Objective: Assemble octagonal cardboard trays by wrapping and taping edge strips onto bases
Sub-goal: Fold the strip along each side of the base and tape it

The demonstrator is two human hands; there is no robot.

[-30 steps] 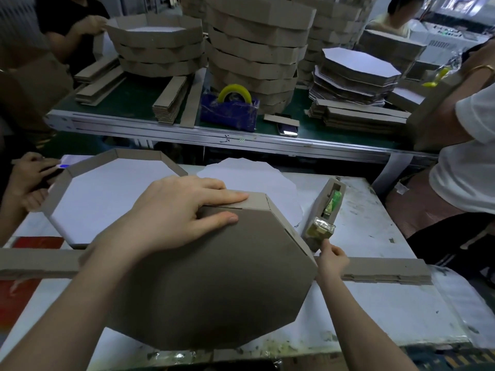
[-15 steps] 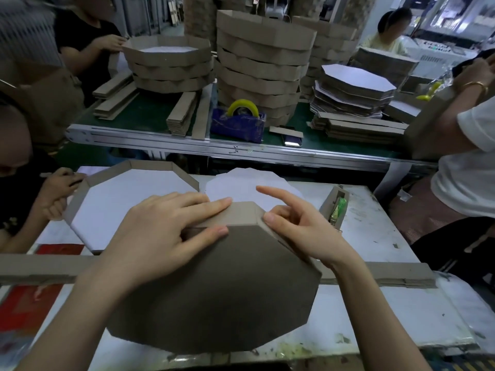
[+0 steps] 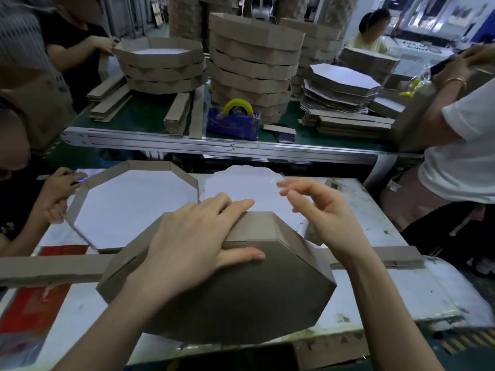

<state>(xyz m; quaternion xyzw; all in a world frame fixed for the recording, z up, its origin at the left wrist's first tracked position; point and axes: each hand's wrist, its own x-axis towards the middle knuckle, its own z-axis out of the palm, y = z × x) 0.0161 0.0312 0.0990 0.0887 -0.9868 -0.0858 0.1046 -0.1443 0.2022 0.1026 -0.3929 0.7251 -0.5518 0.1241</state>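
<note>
Firmly now: your left hand (image 3: 192, 245) lies flat over the far edge of the upturned tray (image 3: 241, 295). Its fingers run straight across the edge strip (image 3: 257, 226) and the thumb presses the brown base, so it pins rather than grips. Your right hand (image 3: 324, 218) hovers just beside it above the white base sheet (image 3: 241, 183), fingers loose and spread. A faint sheen at the fingertips may be tape; I cannot tell. The strip's seam shows beside your left thumb, so taping that joint looks like the step. Press the strip tight to the base there, lay tape across the seam, and rub it flat. A finished tray (image 3: 191, 183) sits to the left, and spare strips (image 3: 388, 257) cross the table (image 3: 401, 290).
</note>
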